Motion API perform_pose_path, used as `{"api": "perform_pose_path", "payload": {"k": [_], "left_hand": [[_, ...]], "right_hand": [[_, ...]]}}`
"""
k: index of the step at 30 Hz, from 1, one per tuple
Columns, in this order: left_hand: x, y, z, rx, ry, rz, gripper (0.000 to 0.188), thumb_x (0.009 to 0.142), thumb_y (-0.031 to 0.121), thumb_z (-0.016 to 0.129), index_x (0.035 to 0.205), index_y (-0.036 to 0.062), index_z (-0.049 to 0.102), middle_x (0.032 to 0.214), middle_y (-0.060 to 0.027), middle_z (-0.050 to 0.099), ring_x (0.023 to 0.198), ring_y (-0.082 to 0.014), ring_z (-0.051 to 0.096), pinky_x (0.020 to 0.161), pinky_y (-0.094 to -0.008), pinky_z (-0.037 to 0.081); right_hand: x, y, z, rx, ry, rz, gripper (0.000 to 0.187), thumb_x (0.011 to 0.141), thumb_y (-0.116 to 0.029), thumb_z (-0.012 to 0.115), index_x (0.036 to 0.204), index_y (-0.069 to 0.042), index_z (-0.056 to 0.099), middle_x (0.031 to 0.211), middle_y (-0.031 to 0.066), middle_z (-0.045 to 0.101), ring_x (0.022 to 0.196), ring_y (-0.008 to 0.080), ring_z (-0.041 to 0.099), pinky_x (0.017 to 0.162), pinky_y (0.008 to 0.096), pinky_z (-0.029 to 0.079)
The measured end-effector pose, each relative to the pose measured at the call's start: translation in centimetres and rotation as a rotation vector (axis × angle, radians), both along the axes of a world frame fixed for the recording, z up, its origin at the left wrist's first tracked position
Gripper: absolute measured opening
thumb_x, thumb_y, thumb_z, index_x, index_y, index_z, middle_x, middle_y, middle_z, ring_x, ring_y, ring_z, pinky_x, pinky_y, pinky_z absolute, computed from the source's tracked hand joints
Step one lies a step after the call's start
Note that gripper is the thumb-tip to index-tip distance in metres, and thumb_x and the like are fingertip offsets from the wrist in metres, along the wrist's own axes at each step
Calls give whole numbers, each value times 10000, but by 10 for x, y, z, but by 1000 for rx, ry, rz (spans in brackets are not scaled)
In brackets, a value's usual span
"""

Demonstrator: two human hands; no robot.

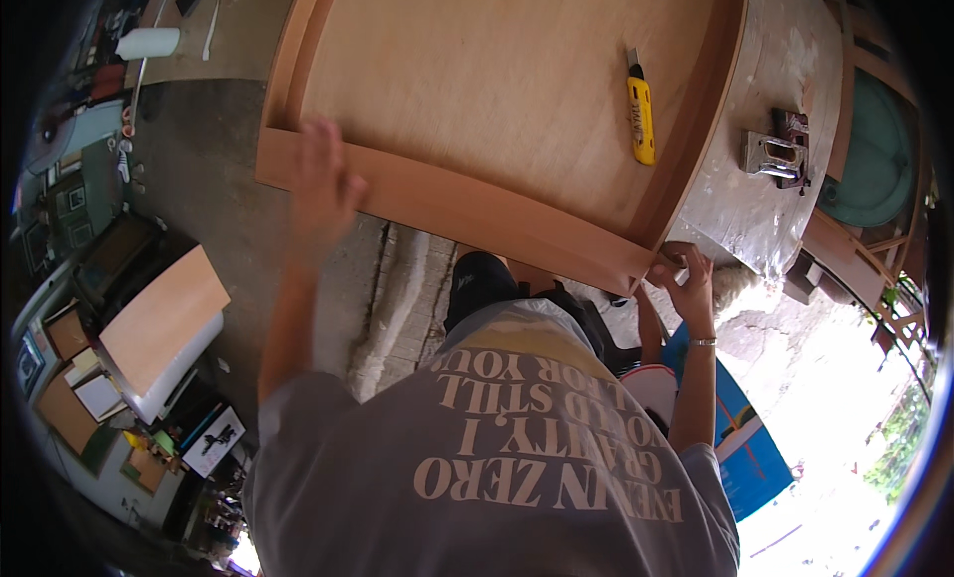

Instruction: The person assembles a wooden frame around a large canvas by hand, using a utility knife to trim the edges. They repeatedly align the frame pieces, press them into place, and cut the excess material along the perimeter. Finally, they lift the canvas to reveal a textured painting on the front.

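Note:
A shallow wooden panel (477,80) with raised edges lies in front of me, its rim covered by a smooth brown strip (477,194) along the near side. At the near left corner, my left hand (328,184) is over the strip, fingers stretched and slightly blurred; whether it touches the strip I cannot tell. My right hand (686,279) is at the near right corner, thumb and fingers curled in a pinch on the strip's end, its fingertips partly hidden. A yellow utility knife (641,115), blade out, rests on the panel toward the right.
Right of the panel, a metal staple gun (775,155) lies on a worn pale tabletop (735,194). A round green piece (874,150) is farther right. A blue sheet (745,468) stands by my right arm. At left, a brown board (164,319) lies among clutter.

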State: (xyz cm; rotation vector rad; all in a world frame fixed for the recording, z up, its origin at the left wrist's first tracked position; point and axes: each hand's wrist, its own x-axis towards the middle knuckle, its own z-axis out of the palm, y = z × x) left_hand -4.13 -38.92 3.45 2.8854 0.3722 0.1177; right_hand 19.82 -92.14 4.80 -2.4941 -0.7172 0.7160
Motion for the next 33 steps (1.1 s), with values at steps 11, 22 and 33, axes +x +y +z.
{"api": "perform_pose_path", "payload": {"k": [11, 22, 33], "left_hand": [[58, -177, 19, -383, 54, -394, 745, 920, 492, 657, 1486, 42, 478, 1571, -183, 421, 1484, -358, 339, 1193, -543, 263], [246, -243, -21, -853, 1238, -763, 525, 817, 341, 843, 1145, -47, 707, 1025, -126, 755, 922, -214, 696, 817, -343, 533], [250, -291, -42, -1196, 1358, -533, 408, 808, 219, 866, 1100, -37, 744, 969, -63, 761, 822, -104, 677, 734, -272, 530]], "right_hand": [[-28, 43, 34, 208, -316, -279, 207, 899, -135, 697, 1085, -54, 654, 1172, 126, 670, 1103, 320, 621, 967, 429, 435], [-125, 42, 30, 404, -170, -808, 131, 936, -96, 703, 1001, -17, 620, 912, 83, 643, 746, 188, 622, 660, 319, 492], [-158, 59, -32, 442, 67, -1080, 323, 934, -231, 734, 1069, 25, 588, 950, 166, 672, 742, 261, 675, 650, 363, 526]]}}
